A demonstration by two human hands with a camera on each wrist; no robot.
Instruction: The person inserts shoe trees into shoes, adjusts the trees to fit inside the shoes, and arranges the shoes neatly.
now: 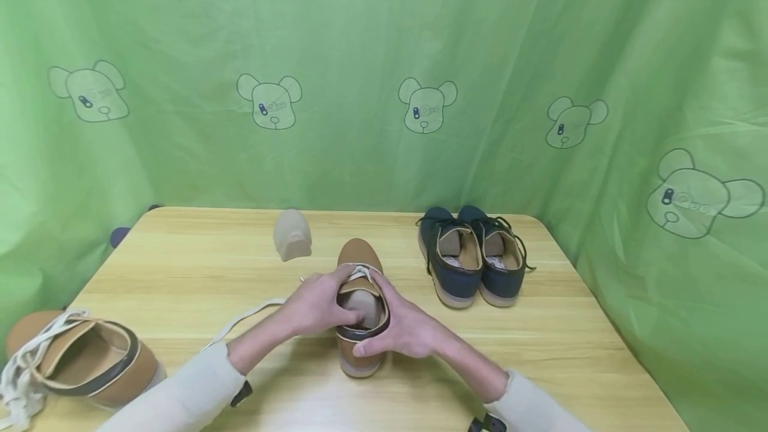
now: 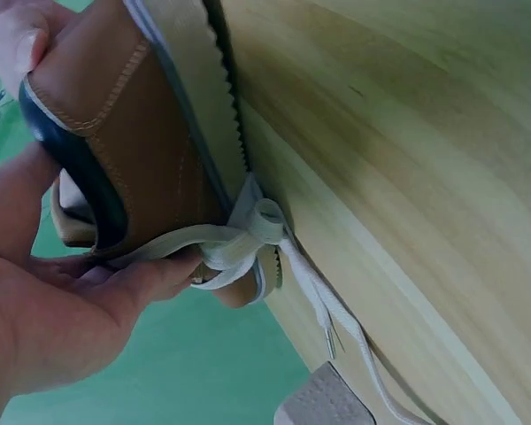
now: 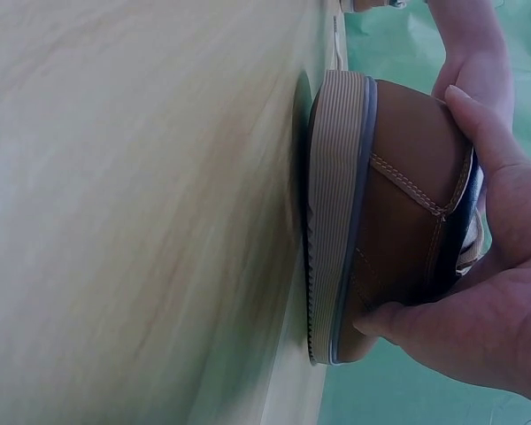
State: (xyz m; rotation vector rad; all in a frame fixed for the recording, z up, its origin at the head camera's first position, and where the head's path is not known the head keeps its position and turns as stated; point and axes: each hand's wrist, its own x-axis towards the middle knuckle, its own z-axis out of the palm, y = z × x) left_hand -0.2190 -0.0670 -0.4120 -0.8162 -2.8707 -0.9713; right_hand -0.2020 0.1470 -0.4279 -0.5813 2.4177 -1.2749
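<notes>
A brown lace-up shoe (image 1: 360,252) stands on the table in the middle of the head view, its toe pointing away and a beige toe insert (image 1: 369,303) inside its opening. My left hand (image 1: 321,302) holds the shoe's left side, with the thumb in the opening against the insert and the fingers near the white laces (image 2: 234,252). From the right, my right hand (image 1: 411,325) grips the shoe, the thumb at the heel and the fingers toward the laces. A second beige insert (image 1: 292,235) lies farther back on the table.
Another brown shoe (image 1: 114,389) with loose white laces is at the front left. A pair of dark blue shoes (image 1: 456,285) stands at the right on the wooden table (image 1: 540,352). A green curtain (image 1: 354,152) hangs behind the table.
</notes>
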